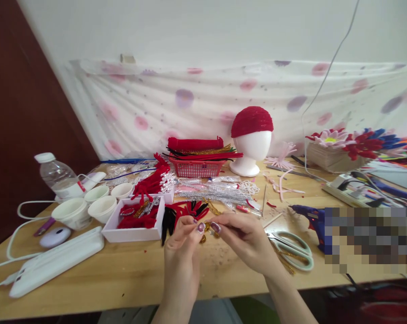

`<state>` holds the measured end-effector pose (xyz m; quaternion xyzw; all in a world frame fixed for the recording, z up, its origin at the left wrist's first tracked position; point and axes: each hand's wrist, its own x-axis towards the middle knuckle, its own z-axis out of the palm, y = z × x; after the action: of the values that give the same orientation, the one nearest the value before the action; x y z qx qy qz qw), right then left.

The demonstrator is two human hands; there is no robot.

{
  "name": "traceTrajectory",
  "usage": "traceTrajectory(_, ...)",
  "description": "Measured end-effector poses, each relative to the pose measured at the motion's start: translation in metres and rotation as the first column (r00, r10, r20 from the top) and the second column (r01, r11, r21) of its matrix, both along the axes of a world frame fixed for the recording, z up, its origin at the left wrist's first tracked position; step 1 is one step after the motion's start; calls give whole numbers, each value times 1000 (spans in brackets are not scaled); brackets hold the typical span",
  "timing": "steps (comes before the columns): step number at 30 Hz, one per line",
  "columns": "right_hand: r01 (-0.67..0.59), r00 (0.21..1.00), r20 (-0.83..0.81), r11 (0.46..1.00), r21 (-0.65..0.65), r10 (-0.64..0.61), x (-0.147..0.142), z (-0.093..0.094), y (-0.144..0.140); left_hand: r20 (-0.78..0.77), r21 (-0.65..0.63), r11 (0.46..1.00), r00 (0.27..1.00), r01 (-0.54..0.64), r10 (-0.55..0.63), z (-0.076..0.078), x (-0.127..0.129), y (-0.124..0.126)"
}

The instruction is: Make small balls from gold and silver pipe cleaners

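Observation:
Over the front middle of the table, my left hand (182, 245) pinches a gold tinsel pipe cleaner (207, 226) between thumb and fingertips. My right hand (246, 242) is closed on the same gold piece from the other side, so the two sets of fingertips almost meet. Part of the piece hangs curled below the fingers; the rest is hidden by them. Just beyond lie red and black fuzzy pipe cleaner pieces (190, 209). Scissors with pale green handles (296, 252) rest beside my right wrist, with gold strands by them.
At left stand a white box (132, 234) of red pieces, paper cups (70, 213), a bottle (60, 175) and a white power bank (58, 261). Behind are a red basket (198, 168) and a foam head (252, 150) with a red cap. A blue glue gun (313, 220) lies right.

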<state>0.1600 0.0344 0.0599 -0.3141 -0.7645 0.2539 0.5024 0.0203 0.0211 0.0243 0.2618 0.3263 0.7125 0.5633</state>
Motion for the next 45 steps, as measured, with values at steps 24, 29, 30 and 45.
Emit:
traceTrajectory(24, -85, 905, 424, 958, 275, -42, 20, 2, 1, -713, -35, 955, 663, 293, -229, 18, -43, 11)
traceTrajectory(29, -128, 933, 357, 966, 224, 41, 21, 9, 2, -802, -57, 847, 481, 528, -354, 37, -57, 29)
traceTrajectory(30, -125, 936, 351, 969, 215, 43, 21, 10, 3, -827, -43, 839, 452, 543, -335, 40, -57, 31)
traceTrajectory(45, 168, 981, 103, 985, -50, -162, -7, 6, -7, -725, 330, 936, 668, 124, 167, 33, -35, 29)
